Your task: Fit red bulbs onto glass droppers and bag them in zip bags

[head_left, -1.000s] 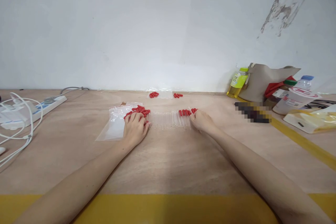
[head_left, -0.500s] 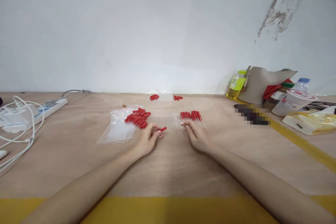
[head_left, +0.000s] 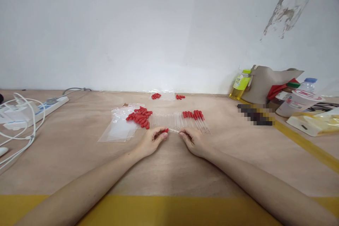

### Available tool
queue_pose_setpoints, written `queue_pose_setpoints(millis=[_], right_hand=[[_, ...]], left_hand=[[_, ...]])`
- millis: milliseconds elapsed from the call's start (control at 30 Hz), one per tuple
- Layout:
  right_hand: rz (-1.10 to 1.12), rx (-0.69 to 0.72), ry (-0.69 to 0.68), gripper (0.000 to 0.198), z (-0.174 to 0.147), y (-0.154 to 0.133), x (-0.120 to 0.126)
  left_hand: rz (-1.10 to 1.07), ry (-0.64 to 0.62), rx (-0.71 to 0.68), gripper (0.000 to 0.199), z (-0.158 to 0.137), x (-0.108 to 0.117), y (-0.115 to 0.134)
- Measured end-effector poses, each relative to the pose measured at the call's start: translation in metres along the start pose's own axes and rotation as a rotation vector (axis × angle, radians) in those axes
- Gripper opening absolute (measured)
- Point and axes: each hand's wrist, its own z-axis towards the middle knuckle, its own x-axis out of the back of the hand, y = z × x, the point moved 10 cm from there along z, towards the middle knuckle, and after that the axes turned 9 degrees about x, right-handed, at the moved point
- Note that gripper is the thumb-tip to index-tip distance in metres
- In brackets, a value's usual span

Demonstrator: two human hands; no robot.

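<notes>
My left hand (head_left: 153, 140) is closed on a red rubber dropper bulb (head_left: 165, 131), pinched between thumb and fingers. My right hand (head_left: 194, 140) pinches a clear glass dropper tube (head_left: 174, 131), whose end meets the bulb's open end; whether it is inside cannot be made out. Behind the hands lies a row of clear glass tubes (head_left: 165, 120). At the row's right, several droppers with red bulbs (head_left: 194, 114) on them lie side by side. A pile of loose red bulbs (head_left: 140, 116) rests left of the tubes, partly on clear plastic bags (head_left: 116, 129).
Two small groups of red bulbs (head_left: 156, 96) lie by the wall on clear plastic. A power strip (head_left: 54, 105) with white cables is at left. At right stand a yellow drink bottle (head_left: 239, 85), a grey bag (head_left: 261, 86), a plastic cup (head_left: 298, 104) and a food packet (head_left: 314, 123).
My right hand has drawn a glass tube off the row, toward me, and lined it up with the bulb. The bulb in my left hand has turned to face the tube.
</notes>
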Motion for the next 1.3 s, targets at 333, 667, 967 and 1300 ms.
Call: queue_pose_setpoints(millis=[333,667,967,1300], right_hand=[[-0.054,0.036,-0.139,0.019,-0.003,0.011,-0.007],[-0.221,0.043,-0.113,0.021,-0.006,0.005,-0.004],[-0.221,0.038,-0.156,0.023,-0.005,0.003,-0.01],[-0.203,0.02,-0.194,0.026,-0.006,-0.001,-0.019]], left_hand=[[0.266,-0.051,-0.194,0.017,-0.011,-0.006,0.033],[0.388,-0.065,-0.204,0.02,-0.014,-0.013,0.037],[0.436,-0.113,-0.231,0.02,-0.017,-0.019,0.038],[0.49,-0.158,-0.267,0.024,-0.02,-0.026,0.04]])
